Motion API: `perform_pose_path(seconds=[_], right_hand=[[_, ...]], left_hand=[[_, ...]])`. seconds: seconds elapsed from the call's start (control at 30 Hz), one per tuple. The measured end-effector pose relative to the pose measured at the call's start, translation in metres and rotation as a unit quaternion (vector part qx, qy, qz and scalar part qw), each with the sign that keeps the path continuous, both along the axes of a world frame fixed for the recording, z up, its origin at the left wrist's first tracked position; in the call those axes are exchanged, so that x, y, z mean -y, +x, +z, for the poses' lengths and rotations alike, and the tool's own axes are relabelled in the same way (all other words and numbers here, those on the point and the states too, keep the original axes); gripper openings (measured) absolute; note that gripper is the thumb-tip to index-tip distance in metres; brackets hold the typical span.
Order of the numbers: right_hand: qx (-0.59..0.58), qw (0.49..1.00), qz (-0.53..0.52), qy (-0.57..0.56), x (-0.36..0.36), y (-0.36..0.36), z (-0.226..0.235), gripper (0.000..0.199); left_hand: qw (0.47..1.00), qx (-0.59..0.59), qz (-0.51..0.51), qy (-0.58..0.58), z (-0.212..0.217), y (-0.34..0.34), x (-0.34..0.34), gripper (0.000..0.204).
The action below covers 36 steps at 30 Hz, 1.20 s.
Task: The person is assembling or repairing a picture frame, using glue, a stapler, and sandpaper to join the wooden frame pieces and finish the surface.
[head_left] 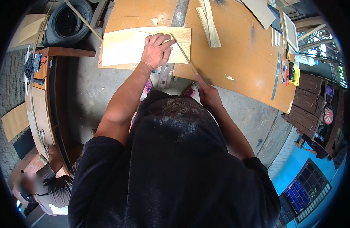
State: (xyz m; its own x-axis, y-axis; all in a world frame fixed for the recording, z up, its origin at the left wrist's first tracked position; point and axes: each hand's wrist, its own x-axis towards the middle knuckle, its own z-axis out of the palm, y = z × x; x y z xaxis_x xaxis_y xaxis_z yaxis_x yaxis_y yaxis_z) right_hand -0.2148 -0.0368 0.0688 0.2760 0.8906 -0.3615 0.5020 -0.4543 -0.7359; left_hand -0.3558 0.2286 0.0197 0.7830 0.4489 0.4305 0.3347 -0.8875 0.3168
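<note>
One pale wood panel (120,47) lies on one brown surface (239,53) under the left hand (156,53), its fingers half spread on the wood, while the right hand's (209,92) fingers close round one slim tool (187,59) slanting over the panel.

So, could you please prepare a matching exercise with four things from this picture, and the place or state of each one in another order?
1. Left hand
2. Right hand
3. Black tyre
4. Yellow object

A. near the right end of the orange-brown table
B. gripping one end of a long thin tool
C. at the picture's upper left
D. resting on the pale board

Pairs: 1-D, 2-B, 3-C, 4-A
</note>
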Motion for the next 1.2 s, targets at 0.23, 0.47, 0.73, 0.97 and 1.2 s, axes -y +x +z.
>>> perform_pose_path(seconds=[0.23,0.47,0.73,0.97,1.2], right_hand=[[0.075,0.993,0.018,0.091,-0.002,-0.004,-0.014,0.056],[0.031,0.999,0.007,0.021,-0.01,-0.002,-0.001,0.052],[0.052,0.998,0.003,0.047,-0.023,-0.005,-0.003,0.05],[0.064,0.994,0.017,0.082,-0.02,-0.001,-0.008,0.051],[0.023,0.998,0.005,0.064,0.016,-0.005,-0.009,0.056]], left_hand=[[1.0,-0.003,0.007,-0.005,0.0,0.0,0.0,0.031],[1.0,-0.006,0.003,-0.005,0.0,0.001,0.0,0.031],[0.999,-0.009,0.012,-0.043,0.004,0.0,0.0,0.035],[1.0,-0.006,0.004,-0.017,0.0,0.0,-0.001,0.032],[1.0,-0.009,0.002,-0.004,0.0,0.0,0.0,0.031]])
